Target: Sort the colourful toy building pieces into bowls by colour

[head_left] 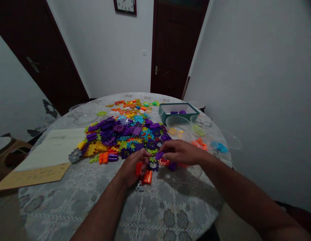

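Closest to me on the bench (155, 211), a grey toy piece (139, 187) lies just under the left hand (132, 167). Some orange tubes (147, 177) are beside that hand's fingers. The left hand is curled, with an orange piece (138, 168) at its fingers; I can't tell if it grips it. The right hand (181, 152) pinches a purple piece (159, 155) between thumb and fingers, just across from the left hand's fingertips. A purple gear (153, 166) lies between the hands, a bit lower.

To the right hand's far side are red bits (201, 143) and blue bits (220, 146). Past both hands is a big mixed pile (120, 130) of gear pieces. Farther past the right hand, a clear tub (179, 123) has a few yellow bits (176, 131), and a green-rimmed box (162, 117) has some purple bits (182, 112). So a little looks put apart, and I'd say most is left, jumbled together. Farthest is an orange heap (130, 106).
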Demonstrator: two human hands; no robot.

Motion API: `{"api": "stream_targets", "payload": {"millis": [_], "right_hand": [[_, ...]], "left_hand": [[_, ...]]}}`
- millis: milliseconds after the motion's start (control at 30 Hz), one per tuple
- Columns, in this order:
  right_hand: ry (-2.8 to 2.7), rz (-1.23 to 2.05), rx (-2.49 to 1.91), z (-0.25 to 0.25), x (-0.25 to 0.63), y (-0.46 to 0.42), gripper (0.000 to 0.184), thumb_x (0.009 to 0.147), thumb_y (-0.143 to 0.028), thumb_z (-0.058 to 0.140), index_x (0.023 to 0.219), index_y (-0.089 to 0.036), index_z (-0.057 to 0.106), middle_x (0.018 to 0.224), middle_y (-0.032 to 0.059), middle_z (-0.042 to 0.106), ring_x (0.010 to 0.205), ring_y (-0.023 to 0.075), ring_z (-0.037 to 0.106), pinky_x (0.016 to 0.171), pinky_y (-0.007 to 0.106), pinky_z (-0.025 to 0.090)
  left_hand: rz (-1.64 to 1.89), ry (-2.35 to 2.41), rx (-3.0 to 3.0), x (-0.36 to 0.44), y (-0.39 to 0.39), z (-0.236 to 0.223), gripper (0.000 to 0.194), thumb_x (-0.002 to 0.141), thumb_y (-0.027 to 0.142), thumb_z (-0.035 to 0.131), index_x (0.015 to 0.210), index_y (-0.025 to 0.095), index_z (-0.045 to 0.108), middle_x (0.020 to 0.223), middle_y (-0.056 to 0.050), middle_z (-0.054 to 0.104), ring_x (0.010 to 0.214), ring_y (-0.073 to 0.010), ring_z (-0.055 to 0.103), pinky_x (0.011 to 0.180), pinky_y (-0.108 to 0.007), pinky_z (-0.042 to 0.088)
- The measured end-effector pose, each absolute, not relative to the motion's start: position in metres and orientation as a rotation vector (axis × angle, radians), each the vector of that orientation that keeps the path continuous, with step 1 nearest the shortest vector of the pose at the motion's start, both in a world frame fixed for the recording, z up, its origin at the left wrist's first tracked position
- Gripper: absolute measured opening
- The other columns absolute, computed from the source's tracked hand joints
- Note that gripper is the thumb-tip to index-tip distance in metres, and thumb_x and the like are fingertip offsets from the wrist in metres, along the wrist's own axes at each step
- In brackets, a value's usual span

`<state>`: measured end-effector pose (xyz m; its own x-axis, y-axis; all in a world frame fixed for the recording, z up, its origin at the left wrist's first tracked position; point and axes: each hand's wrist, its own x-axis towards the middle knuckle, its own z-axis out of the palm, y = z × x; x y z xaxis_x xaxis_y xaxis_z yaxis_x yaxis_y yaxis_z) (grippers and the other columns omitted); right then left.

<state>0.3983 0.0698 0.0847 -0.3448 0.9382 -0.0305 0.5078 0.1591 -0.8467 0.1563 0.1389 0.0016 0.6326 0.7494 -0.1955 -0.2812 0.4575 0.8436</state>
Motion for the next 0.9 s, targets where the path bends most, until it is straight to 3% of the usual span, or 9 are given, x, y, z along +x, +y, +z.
{"api": "stream_targets", "payload": {"millis": [100,200,333,400,500,567,700,900], "right_hand": [[-1.899,1.115,-1.457,0.099,0.439,0.101,0.019,0.097,-0.036,0.071,0.109,-0.021,0.074,0.085,0.0008,0.071,0.070,0.0130,0.063,0.061,0.023,0.050],[-1.620,0.873,-1.617,0.111,0.476,0.137,0.021,0.096,-0.031,0.070,0.113,-0.020,0.073,0.093,0.0061,0.075,0.069,0.0142,0.066,0.055,0.023,0.051],[-1.219,0.416,-1.625,0.113,0.495,0.165,0.045,0.094,-0.020,0.063,0.139,-0.020,0.064,0.134,0.0155,0.070,0.070,0.0132,0.068,0.054,0.025,0.053],[-1.213,0.366,-1.590,0.107,0.484,0.162,0.050,0.094,-0.022,0.062,0.144,-0.020,0.061,0.143,0.0170,0.066,0.072,0.0141,0.070,0.055,0.026,0.055],[-1.478,0.441,-1.541,0.093,0.441,0.130,0.043,0.097,-0.027,0.063,0.139,-0.020,0.065,0.132,0.0145,0.072,0.076,0.0173,0.072,0.060,0.029,0.058],[-1.774,0.432,-1.487,0.082,0.402,0.099,0.037,0.100,-0.028,0.062,0.137,-0.023,0.067,0.125,0.0113,0.075,0.085,0.0192,0.072,0.073,0.035,0.062],[-2.183,0.286,-1.389,0.059,0.328,0.053,0.047,0.105,-0.026,0.060,0.151,-0.026,0.054,0.137,0.0123,0.070,0.115,0.0264,0.070,0.096,0.045,0.060],[-2.307,0.137,-1.631,0.037,0.291,0.058,0.045,0.103,-0.021,0.059,0.147,-0.018,0.052,0.130,0.0180,0.069,0.114,0.0300,0.069,0.087,0.043,0.062]], "left_hand": [[0.724,0.533,0.706,0.155,0.143,0.004,0.034,0.088,0.044,0.078,0.097,0.011,0.075,0.073,-0.001,0.057,0.053,-0.0087,0.048,0.042,-0.019,0.037],[0.743,0.473,0.593,0.153,0.145,0.007,0.032,0.087,0.038,0.073,0.102,0.010,0.076,0.079,-0.004,0.058,0.061,-0.0120,0.053,0.049,-0.023,0.044],[0.813,0.440,0.517,0.151,0.145,0.012,0.036,0.083,0.036,0.068,0.107,0.011,0.076,0.084,-0.008,0.062,0.069,-0.0171,0.058,0.063,-0.032,0.055],[0.841,0.426,0.503,0.151,0.144,0.012,0.038,0.082,0.037,0.066,0.108,0.011,0.076,0.085,-0.009,0.063,0.072,-0.0193,0.060,0.067,-0.035,0.057],[0.861,0.429,0.494,0.152,0.145,0.011,0.040,0.082,0.038,0.064,0.109,0.012,0.075,0.086,-0.010,0.063,0.077,-0.0218,0.063,0.072,-0.037,0.057],[0.861,0.421,0.491,0.152,0.145,0.011,0.040,0.083,0.039,0.064,0.110,0.012,0.075,0.087,-0.010,0.064,0.078,-0.0226,0.064,0.075,-0.039,0.057],[0.846,0.393,0.511,0.152,0.144,0.012,0.043,0.086,0.043,0.064,0.115,0.012,0.074,0.092,-0.011,0.068,0.081,-0.0226,0.066,0.077,-0.038,0.057],[0.805,0.407,0.534,0.150,0.141,0.016,0.049,0.090,0.044,0.064,0.124,0.011,0.072,0.099,-0.011,0.070,0.089,-0.0225,0.069,0.085,-0.034,0.058]]}}
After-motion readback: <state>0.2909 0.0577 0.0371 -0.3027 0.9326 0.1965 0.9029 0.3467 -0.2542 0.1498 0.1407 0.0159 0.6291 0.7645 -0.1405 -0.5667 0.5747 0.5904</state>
